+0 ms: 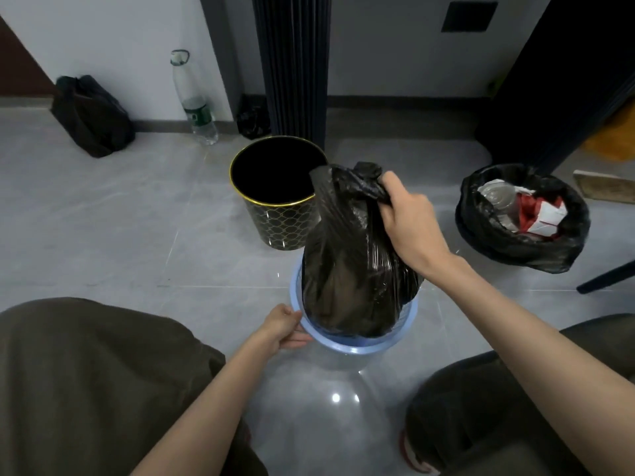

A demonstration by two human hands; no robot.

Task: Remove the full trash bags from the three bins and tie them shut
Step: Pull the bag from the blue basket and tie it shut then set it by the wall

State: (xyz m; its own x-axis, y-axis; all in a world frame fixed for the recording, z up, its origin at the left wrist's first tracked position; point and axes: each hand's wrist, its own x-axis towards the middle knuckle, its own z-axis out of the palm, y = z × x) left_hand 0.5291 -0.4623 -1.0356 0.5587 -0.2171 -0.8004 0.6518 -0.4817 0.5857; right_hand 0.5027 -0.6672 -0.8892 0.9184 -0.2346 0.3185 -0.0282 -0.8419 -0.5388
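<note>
A right hand (409, 214) grips the bag (354, 269) by its bunched neck to draw it out, while below it the left hand (285, 326) clasps the bin (360, 349) rim to steady it.

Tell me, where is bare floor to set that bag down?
Widest bare floor lies left of the patterned bin, between the tied bag by the wall and the left knee. A narrower strip runs between the blue bin and the lined bin at right. Close in, the right knee and held bag crowd the blue bin.
</note>
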